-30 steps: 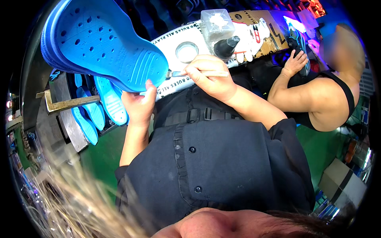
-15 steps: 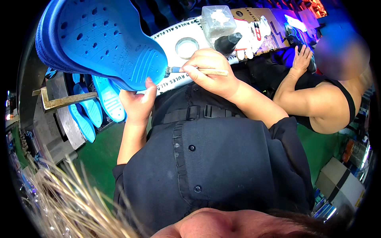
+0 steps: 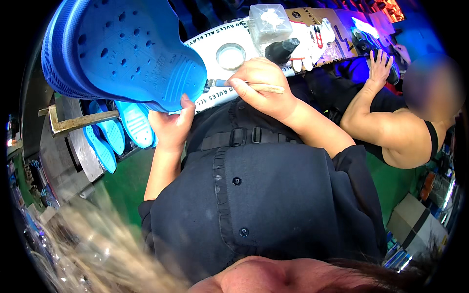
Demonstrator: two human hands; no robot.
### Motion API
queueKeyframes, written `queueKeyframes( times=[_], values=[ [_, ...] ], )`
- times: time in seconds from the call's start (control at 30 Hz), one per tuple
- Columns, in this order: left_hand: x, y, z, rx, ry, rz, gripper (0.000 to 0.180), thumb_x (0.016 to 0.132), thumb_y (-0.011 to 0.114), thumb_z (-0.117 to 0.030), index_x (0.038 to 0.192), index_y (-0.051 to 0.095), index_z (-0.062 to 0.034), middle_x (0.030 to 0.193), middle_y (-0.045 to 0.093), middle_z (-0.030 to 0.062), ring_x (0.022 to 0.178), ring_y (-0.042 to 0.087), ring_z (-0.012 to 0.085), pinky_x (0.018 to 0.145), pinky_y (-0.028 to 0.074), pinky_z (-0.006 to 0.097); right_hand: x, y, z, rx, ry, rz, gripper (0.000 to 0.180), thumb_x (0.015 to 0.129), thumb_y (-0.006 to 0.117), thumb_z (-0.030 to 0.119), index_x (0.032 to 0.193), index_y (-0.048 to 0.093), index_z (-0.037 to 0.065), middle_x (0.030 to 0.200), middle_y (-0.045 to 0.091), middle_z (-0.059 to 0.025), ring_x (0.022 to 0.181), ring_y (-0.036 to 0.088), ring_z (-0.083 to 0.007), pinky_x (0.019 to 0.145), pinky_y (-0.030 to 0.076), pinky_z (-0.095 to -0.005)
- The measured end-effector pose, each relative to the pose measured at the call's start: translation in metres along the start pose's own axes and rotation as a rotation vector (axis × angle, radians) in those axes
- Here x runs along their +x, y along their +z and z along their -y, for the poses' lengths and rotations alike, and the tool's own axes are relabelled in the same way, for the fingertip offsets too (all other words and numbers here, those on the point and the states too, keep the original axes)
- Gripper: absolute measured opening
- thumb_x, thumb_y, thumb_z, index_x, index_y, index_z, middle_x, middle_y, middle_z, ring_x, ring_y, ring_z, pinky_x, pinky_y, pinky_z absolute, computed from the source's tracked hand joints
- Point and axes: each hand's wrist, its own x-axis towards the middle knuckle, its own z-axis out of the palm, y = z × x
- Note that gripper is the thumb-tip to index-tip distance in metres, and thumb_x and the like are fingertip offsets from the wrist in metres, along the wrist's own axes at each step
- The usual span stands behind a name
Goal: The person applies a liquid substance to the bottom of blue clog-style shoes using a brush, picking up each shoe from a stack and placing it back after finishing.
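Observation:
A large blue foam shoe sole (image 3: 132,53) with small holes and a ridged heel fills the upper left, with more blue layers stacked beneath it. My left hand (image 3: 171,124) grips its heel end, thumb over the near edge and fingers hidden underneath. In my right hand (image 3: 264,85) a slim paintbrush with a wooden handle (image 3: 268,88) is pinched. The dark bristles meet the right edge of the sole's heel. Beyond my right hand, a round clear dish (image 3: 230,45) with whitish contents rests on the white printed table cover (image 3: 207,61).
Past the dish are a clear plastic box (image 3: 268,27), a black bottle (image 3: 282,51) and red-handled snips (image 3: 319,36). More blue soles (image 3: 134,127) lie lower left beside a wooden bracket (image 3: 83,123). A co-worker's hand (image 3: 380,68) rests at the right.
The sole and both my hands keep nearly the same places; the brush stays against the heel edge. At the right, the co-worker's hand has shifted right and a little up, fingers spread.

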Motion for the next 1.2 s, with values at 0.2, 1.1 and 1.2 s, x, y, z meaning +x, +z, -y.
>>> queueKeyframes(
  times=[0.2,1.1,1.2],
  values=[
    [0.001,0.001,0.000,-0.005,0.025,0.001,0.018,0.067,0.061,0.000,0.085,0.058,0.0026,0.078,0.062,0.0099,0.070,0.059,0.0154,0.067,0.045,0.027,0.003,-0.004,0.006,-0.011,0.026,0.043,0.009,0.074,0.059,0.010,0.068,0.061,0.003,0.064,0.057,-0.0054,0.060,0.054,-0.0211,0.059,0.040,-0.0307],
    [0.004,0.010,0.000,-0.079,0.051,-0.079,0.023,0.069,0.061,0.002,0.090,0.054,0.0048,0.082,0.060,0.0095,0.072,0.057,0.0149,0.069,0.045,0.027,0.001,-0.001,0.007,0.033,0.062,0.015,0.013,0.074,0.060,0.011,0.064,0.061,0.003,0.060,0.057,-0.0056,0.054,0.054,-0.0206,0.052,0.040,-0.0302],
    [0.003,0.010,-0.002,-0.104,0.071,-0.106,0.022,0.069,0.061,0.001,0.091,0.054,0.0047,0.081,0.060,0.0090,0.072,0.056,0.0149,0.069,0.045,0.027,0.000,0.003,0.006,0.053,0.077,-0.044,0.013,0.074,0.061,0.012,0.064,0.060,0.004,0.059,0.056,-0.0052,0.054,0.053,-0.0204,0.051,0.040,-0.0305]
  ],
)
